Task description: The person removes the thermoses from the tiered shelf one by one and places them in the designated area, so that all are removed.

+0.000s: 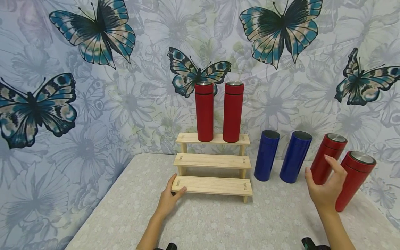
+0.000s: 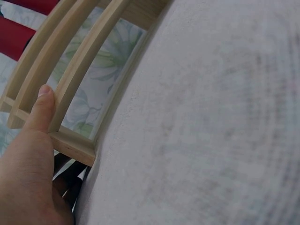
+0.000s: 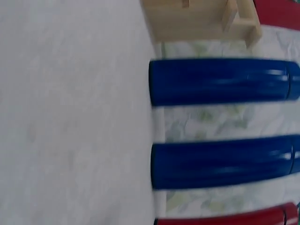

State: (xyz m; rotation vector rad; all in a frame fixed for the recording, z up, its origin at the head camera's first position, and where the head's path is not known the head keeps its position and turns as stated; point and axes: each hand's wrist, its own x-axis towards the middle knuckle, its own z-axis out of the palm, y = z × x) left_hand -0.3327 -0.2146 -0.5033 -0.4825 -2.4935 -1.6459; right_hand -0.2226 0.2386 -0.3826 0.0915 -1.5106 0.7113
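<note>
The left hand grips the left end of the lowest tier of the pale wooden three-step stand, while the right hand, thumb and fingers spread apart, is beside the farther red cylindrical flask with silver lid on the right of the table; I cannot tell if they touch. Two similar red flasks stand on the top tier, and two glossy blue cylindrical flasks stand between the stand and that flask. The step seems to be reaching for a flask while steadying the stand, so the next move probably calls for closing the right fingers round its body without knocking the nearer red flask.
</note>
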